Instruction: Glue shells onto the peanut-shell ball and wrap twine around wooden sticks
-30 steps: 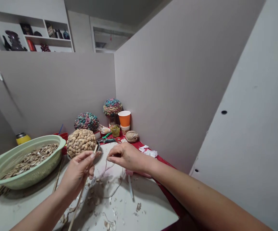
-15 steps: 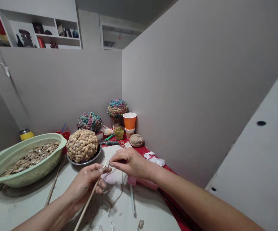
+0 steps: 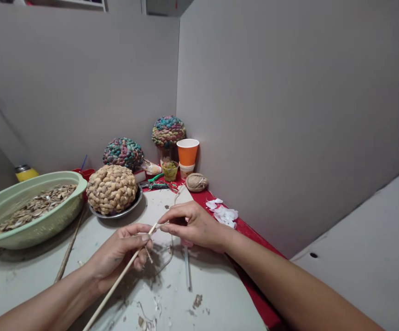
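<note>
My left hand point(image 3: 123, 250) grips a thin pale wooden stick point(image 3: 111, 290) near its upper end, between thumb and fingers. The stick slants down towards the front edge of the view. At the tip, my right hand point(image 3: 197, 225) is closed in a pinch on thin brown string that meets the stick. A loose length of string point(image 3: 171, 252) hangs below the hands to the table, and a short end point(image 3: 148, 253) dangles by my left fingers. A ball of twine point(image 3: 196, 182) lies behind my right hand.
At left stands a green basin point(image 3: 30, 236) of flat brown shells or husks. Beside it, a knobbly tan ball point(image 3: 112, 189) sits in a metal bowl point(image 3: 118, 215). Colourful knobbly balls point(image 3: 123, 152), an orange cup point(image 3: 187, 154) and pliers point(image 3: 155, 185) are behind. A grey wall point(image 3: 271, 115) rises at right.
The view has tilted down. My right fingers have come closer to the stick's tip and now meet it with the string. My left hand still holds the stick.
</note>
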Motion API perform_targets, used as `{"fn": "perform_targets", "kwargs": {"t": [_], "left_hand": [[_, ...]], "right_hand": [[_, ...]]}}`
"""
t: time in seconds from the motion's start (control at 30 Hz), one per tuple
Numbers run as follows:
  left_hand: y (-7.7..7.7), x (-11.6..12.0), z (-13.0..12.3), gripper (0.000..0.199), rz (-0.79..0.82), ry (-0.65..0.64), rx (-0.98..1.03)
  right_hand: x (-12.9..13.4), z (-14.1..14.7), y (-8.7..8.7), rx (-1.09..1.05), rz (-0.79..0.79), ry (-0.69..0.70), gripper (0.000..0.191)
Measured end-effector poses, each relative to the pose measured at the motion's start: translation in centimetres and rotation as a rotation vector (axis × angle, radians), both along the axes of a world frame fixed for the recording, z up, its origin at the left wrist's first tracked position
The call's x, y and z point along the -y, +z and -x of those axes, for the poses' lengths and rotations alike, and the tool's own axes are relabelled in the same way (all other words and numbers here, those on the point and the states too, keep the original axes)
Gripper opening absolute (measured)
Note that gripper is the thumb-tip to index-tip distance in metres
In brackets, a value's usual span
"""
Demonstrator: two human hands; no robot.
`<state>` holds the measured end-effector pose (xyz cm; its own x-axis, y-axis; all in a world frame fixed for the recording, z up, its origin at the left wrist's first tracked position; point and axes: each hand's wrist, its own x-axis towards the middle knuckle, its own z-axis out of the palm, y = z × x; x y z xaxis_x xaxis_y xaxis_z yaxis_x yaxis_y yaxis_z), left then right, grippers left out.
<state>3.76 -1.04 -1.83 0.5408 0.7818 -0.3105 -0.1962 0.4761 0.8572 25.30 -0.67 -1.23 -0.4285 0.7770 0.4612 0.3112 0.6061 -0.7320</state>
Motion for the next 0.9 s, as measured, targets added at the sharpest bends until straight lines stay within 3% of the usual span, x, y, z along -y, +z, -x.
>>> {"fn": "perform_targets", "kwargs": {"t": [0.17, 0.33, 0.63, 0.73, 0.9], "left_hand": [[0.2, 0.2, 0.0, 0.020, 0.047, -0.017, -0.018], [0.2, 0.4, 0.0, 0.022, 0.095, -0.074, -0.020], [0.5, 0.9, -0.1, 0.020, 0.062, -0.093, -0.081], [0.4, 1.0, -0.2, 0.021, -0.012, -0.052, -0.104], [0.2, 1.1, -0.4, 0.020, -0.148, 0.018, -0.135]], "right_hand": [[0.2, -0.4, -0.1, -0.051, 0.259, 0.002, 0.017], [0.2, 0.0, -0.1, -0.082, 0.187, -0.011, 0.014], [0.4, 0.2, -0.4, -0.150, 0.491, 0.031, 0.021], [0.3, 0.2, -0.5, -0.148, 0.488, 0.049, 0.019], [0.0, 0.4, -0.8, -0.077, 0.340, 0.104, 0.017]]}}
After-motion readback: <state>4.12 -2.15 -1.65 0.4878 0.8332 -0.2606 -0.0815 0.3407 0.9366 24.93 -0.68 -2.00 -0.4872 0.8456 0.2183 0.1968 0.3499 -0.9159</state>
